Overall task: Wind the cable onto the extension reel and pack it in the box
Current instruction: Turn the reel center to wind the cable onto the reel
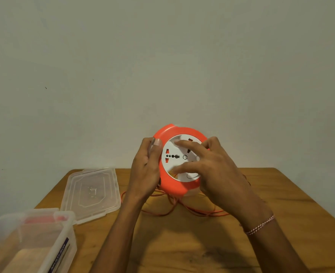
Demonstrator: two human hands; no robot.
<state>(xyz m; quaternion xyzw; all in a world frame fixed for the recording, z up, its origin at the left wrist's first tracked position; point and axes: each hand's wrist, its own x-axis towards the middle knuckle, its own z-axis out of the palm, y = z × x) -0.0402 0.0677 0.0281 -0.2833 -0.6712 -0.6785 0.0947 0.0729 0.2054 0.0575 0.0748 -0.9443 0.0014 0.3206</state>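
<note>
An orange extension reel (174, 187) with a white socket face is held up above the wooden table, tilted toward me. My left hand (146, 170) grips its left rim, thumb on the front edge. My right hand (208, 168) lies over the white socket face, fingers and thumb spread across it. A thin orange cable (182, 210) hangs from under the reel and lies in loose loops on the table. The clear plastic box (64, 239) stands open at the lower left.
The box's clear lid (92, 194) lies flat on the table beside the box, left of the reel. The wooden table (182, 249) meets a plain wall behind. Its left edge runs close to the box.
</note>
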